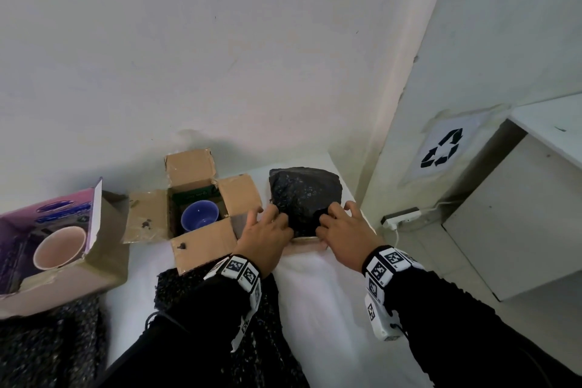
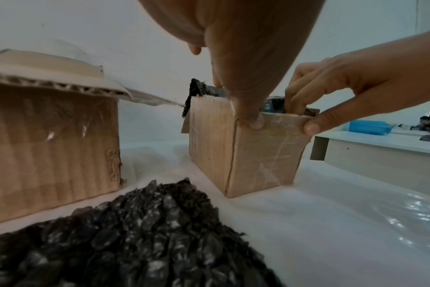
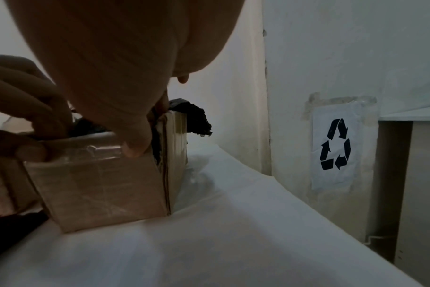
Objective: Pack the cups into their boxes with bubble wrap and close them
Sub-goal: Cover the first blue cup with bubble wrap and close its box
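Note:
Three boxes stand on the white table (image 1: 315,309). The right cardboard box (image 2: 253,155) is stuffed with black bubble wrap (image 1: 304,195) that bulges above its rim and hides whatever is inside. My left hand (image 1: 267,230) and right hand (image 1: 341,227) both grip its near wall, fingers curled inside against the wrap and thumbs outside. The left thumb (image 2: 254,120) sits at the near corner. The middle box (image 1: 201,242) is open, its flaps spread, with a blue cup (image 1: 199,215) inside. A purple box (image 1: 63,261) at the left holds a pink cup (image 1: 59,247).
Loose black bubble wrap (image 1: 220,309) lies under my left forearm, and another sheet (image 1: 47,346) lies below the purple box. The wall runs close behind the boxes. Right of the table are a recycling sign (image 1: 442,148), a power strip (image 1: 401,217) and a white cabinet (image 1: 519,214).

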Tool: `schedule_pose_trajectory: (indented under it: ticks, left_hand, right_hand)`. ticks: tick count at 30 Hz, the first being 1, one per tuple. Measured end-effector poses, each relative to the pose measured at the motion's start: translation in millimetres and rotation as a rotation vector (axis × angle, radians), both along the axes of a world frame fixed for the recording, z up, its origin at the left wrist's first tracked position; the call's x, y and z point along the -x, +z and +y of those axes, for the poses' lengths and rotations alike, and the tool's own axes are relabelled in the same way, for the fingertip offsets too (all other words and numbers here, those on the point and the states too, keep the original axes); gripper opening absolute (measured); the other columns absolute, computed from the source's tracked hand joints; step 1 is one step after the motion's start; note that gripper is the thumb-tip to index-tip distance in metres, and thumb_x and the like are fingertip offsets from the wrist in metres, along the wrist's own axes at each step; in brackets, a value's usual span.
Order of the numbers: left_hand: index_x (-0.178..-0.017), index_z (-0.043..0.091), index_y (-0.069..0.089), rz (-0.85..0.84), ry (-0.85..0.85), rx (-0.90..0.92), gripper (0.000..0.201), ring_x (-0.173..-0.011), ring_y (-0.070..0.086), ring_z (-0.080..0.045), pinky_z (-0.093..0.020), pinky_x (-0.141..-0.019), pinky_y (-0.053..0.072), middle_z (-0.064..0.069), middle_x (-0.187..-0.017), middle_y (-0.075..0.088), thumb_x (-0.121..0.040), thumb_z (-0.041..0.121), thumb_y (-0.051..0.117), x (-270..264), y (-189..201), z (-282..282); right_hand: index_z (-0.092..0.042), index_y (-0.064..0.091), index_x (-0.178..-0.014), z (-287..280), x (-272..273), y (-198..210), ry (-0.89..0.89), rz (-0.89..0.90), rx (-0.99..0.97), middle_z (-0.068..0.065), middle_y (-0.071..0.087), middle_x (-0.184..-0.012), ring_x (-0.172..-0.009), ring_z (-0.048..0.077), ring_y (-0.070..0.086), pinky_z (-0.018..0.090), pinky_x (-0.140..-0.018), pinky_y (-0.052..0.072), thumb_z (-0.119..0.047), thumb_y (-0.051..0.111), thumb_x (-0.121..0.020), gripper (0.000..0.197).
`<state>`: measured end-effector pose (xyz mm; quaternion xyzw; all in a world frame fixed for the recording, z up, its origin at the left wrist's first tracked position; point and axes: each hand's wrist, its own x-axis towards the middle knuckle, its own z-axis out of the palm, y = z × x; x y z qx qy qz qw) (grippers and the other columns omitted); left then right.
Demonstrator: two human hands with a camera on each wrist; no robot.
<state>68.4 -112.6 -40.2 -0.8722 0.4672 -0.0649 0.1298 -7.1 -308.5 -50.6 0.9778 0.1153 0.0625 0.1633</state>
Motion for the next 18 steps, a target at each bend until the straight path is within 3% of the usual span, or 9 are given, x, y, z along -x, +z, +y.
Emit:
schedule_pose_trajectory:
  ticks: [2, 4, 7, 8, 10, 12, 14, 16, 18]
  left_hand:
    - [-0.091, 0.025, 0.066, 0.038, 0.043, -0.041, 0.018, -0.109, 0.045, -0.026, -0.049, -0.099, 0.018, 0.006, -0.094, 0.061, -0.077, 0.016, 0.062, 4.5, 1.9, -1.7]
    - [-0.089, 0.023, 0.065, 0.056, 0.063, -0.062, 0.017, -0.106, 0.048, -0.025, -0.049, -0.1, 0.02, 0.006, -0.086, 0.063, -0.077, 0.012, 0.06, 7.8, 4.7, -3.6]
    - [-0.074, 0.023, 0.061, 0.077, 0.034, -0.057, 0.017, -0.086, 0.053, -0.022, -0.039, -0.081, 0.027, 0.008, -0.066, 0.059, -0.064, 0.015, 0.072, 6.1, 5.5, -4.6]
    - [-0.074, 0.024, 0.06, 0.087, 0.014, -0.055, 0.018, -0.084, 0.053, -0.021, -0.037, -0.077, 0.026, 0.008, -0.066, 0.059, -0.064, 0.016, 0.072, 4.7, 4.4, -4.1]
    - [-0.088, 0.024, 0.06, 0.144, 0.026, -0.08, 0.013, -0.095, 0.051, -0.022, -0.037, -0.082, 0.027, 0.007, -0.082, 0.063, -0.077, 0.018, 0.063, 3.9, 3.4, -2.8]
    - [-0.1, 0.025, 0.058, 0.156, 0.027, -0.055, 0.013, -0.107, 0.048, -0.022, -0.038, -0.09, 0.026, 0.006, -0.097, 0.065, -0.089, 0.026, 0.052, 0.6, 4.0, -1.9]
    - [-0.108, 0.026, 0.058, 0.192, 0.041, 0.024, 0.029, -0.112, 0.048, -0.022, -0.039, -0.095, 0.027, 0.005, -0.105, 0.065, -0.09, 0.047, 0.049, -4.2, 11.9, -2.9]
    - [-0.113, 0.028, 0.057, 0.224, 0.08, 0.095, 0.046, -0.107, 0.053, -0.021, -0.039, -0.094, 0.031, 0.004, -0.103, 0.067, -0.084, 0.062, 0.049, -11.4, 19.9, -6.3]
    - [-0.11, 0.027, 0.057, 0.2, 0.11, 0.204, 0.044, -0.1, 0.056, -0.021, -0.037, -0.089, 0.034, 0.004, -0.1, 0.065, -0.085, 0.063, 0.046, -21.1, 23.6, -12.7]
  right_hand:
    - [-0.024, 0.059, -0.07, 2.1, 1.3, -0.2, 0.012, -0.017, 0.012, -0.008, 0.054, -0.067, -0.085, 0.022, 0.051, 0.039, -0.08, 0.031, -0.008, 0.039, -0.07, 0.026]
    - [-0.024, 0.058, -0.068, 5.5, 3.8, 0.5, 0.011, -0.002, 0.013, -0.009, 0.055, -0.061, -0.079, 0.019, 0.053, 0.037, -0.08, 0.03, -0.008, 0.041, -0.067, 0.024]
    - [-0.023, 0.058, -0.067, 9.3, 2.9, 5.1, 0.003, 0.034, -0.014, -0.006, 0.054, -0.054, -0.062, 0.017, 0.055, 0.034, -0.079, 0.031, -0.008, 0.049, -0.06, 0.019]
    - [-0.022, 0.057, -0.067, 9.6, 2.1, 5.2, -0.004, 0.049, -0.032, -0.006, 0.054, -0.053, -0.058, 0.017, 0.055, 0.033, -0.077, 0.033, -0.008, 0.054, -0.057, 0.017]
    - [-0.02, 0.057, -0.07, 11.1, 2.2, 8.5, -0.018, 0.113, -0.093, -0.004, 0.056, -0.053, -0.054, 0.019, 0.055, 0.032, -0.069, 0.04, -0.014, 0.063, -0.057, 0.016]
    - [-0.019, 0.057, -0.079, 13.1, 3.1, 16.2, -0.051, 0.183, -0.197, 0.0, 0.061, -0.062, -0.061, 0.021, 0.058, 0.032, -0.068, 0.041, -0.031, 0.062, -0.075, 0.014]
    - [-0.02, 0.056, -0.086, 13.4, -1.0, 27.2, -0.168, 0.183, -0.447, -0.001, 0.062, -0.075, -0.071, 0.021, 0.057, 0.032, -0.069, 0.04, -0.044, 0.052, -0.09, 0.025]
    - [-0.021, 0.054, -0.088, 14.6, -8.8, 33.0, -0.266, 0.082, -0.73, -0.004, 0.057, -0.087, -0.079, 0.018, 0.053, 0.03, -0.067, 0.039, -0.04, 0.056, -0.091, 0.02]
    - [-0.019, 0.054, -0.095, 13.9, -21.0, 29.7, -0.336, -0.145, -0.814, -0.001, 0.051, -0.103, -0.091, 0.019, 0.049, 0.031, -0.072, 0.044, -0.029, 0.063, -0.086, 0.016]
